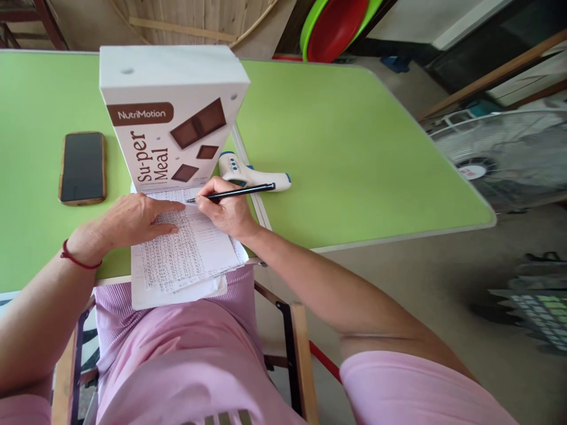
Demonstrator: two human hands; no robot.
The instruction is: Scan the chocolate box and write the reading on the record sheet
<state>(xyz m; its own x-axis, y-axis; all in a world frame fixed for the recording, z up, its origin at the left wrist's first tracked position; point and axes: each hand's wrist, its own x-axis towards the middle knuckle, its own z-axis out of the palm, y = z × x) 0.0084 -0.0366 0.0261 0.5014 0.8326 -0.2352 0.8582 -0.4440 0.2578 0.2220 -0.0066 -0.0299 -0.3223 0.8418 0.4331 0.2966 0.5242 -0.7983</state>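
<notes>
A black pen (239, 192) is gripped in my right hand (228, 211), its tip near the upper part of a handwritten sheet of paper (177, 254). My left hand (128, 219) lies on the left side of that sheet, index finger and thumb stretched out and apart, the index fingertip close to the pen tip. Other sheets are stacked beneath, and their lower edges hang past the table's front edge. Right behind the papers stands a white box (172, 118) printed "NutriMotion Su-per Meal". Beyond my right hand lies a white and blue handheld thermometer (252, 174), partly covered by the pen.
A smartphone (82, 168) in a brown case lies left of the box on the green table (345, 147). To the right, past the table's corner, stands a fan (496, 159). Green and red basins (336, 26) lean behind the table. A metal-framed chair (295, 354) is under me.
</notes>
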